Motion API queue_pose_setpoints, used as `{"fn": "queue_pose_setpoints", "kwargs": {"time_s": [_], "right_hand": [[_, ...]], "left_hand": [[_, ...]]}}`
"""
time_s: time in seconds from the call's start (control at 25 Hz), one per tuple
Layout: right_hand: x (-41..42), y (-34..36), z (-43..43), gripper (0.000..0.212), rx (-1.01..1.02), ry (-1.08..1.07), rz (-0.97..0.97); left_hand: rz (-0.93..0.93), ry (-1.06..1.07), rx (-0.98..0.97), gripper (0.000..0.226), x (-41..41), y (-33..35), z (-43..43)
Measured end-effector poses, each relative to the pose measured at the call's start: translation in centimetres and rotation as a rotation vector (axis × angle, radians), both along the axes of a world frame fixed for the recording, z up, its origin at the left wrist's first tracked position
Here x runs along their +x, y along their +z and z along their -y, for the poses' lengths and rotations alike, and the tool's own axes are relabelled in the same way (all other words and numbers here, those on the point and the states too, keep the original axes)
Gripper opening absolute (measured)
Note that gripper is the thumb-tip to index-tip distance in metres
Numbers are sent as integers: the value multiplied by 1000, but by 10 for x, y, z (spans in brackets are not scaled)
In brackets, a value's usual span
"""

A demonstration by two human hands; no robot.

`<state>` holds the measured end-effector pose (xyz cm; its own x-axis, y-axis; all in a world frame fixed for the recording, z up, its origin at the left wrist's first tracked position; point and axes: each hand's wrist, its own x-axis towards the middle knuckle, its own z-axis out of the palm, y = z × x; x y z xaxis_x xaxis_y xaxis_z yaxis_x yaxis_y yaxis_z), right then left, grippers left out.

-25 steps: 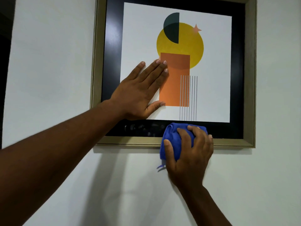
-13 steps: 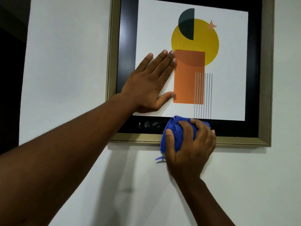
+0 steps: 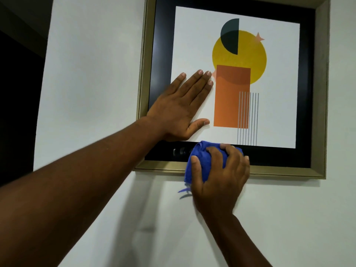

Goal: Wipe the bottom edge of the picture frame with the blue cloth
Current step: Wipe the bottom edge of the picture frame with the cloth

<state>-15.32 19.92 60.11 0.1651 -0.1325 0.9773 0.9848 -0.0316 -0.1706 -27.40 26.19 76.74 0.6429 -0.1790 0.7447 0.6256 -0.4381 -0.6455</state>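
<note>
A gold picture frame (image 3: 285, 171) hangs on a white wall, with a black mat and an abstract print of a yellow circle and orange rectangle. My left hand (image 3: 180, 109) lies flat and open on the glass at the print's lower left. My right hand (image 3: 219, 179) is closed around a bunched blue cloth (image 3: 200, 160), pressing it against the frame's bottom edge, left of its middle. The cloth covers the gold rail and part of the black mat there. A loose thread hangs below the cloth.
The white wall (image 3: 289, 218) spreads below and to the right of the frame. A dark opening (image 3: 17, 93) borders the wall at the far left. Light smudges (image 3: 178, 152) show on the black mat, left of the cloth.
The view has shifted, so the frame sits further right in the picture. The cloth and my right hand have slid slightly left along the bottom edge. My left hand stays flat on the glass.
</note>
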Motion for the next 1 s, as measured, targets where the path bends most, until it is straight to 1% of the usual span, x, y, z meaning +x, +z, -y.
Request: {"fn": "queue_pose_setpoints", "kwargs": {"time_s": [0.04, 0.12, 0.16, 0.28, 0.32, 0.4, 0.44, 0.56, 0.6, 0.68, 0.72, 0.84, 0.88, 1.0], "right_hand": [[-3, -1, -2, 39, 2, -4, 10], [-6, -10, -3, 40, -25, 8, 106], [-6, -11, -3, 40, -24, 19, 114], [-13, -2, -6, 39, 30, 12, -4], [-14, -2, -7, 38, 30, -4, 20], [-8, -10, -6, 39, -5, -6, 144], [-5, -11, -5, 39, -13, -1, 164], [-16, -3, -8, 37, 10, -2, 20], [-22, -2, -9, 37, -1, -6, 22], [-26, -7, -11, 38, -44, -7, 129], [-27, -8, -11, 38, -50, -3, 151], [-38, 2, -15, 35, -12, 8, 14], [-41, 3, -16, 34, -10, 0, 8], [-32, -4, -14, 36, -48, -6, 178]], "left_hand": [[-3, 0, 5, 85, 0, -1, 0], [-11, 1, -3, 83, -1, -3, 0], [-9, 2, -5, 82, -3, -5, -1], [-15, 1, -17, 81, -6, -8, -2], [-15, 1, -19, 81, -6, -8, -2], [-20, -6, -35, 80, -6, -7, 0], [-21, -7, -43, 80, -6, -7, 0], [-45, 7, -40, 81, -9, -4, -2], [-53, 10, -33, 81, -9, -2, -2], [-58, 14, -33, 81, -12, 5, -1], [-53, 18, -33, 81, -13, 7, -2], [-42, 14, -17, 81, -14, 9, -4], [-37, 12, -11, 81, -13, 8, -4], [-43, 14, -12, 81, -11, 7, -4]]}}
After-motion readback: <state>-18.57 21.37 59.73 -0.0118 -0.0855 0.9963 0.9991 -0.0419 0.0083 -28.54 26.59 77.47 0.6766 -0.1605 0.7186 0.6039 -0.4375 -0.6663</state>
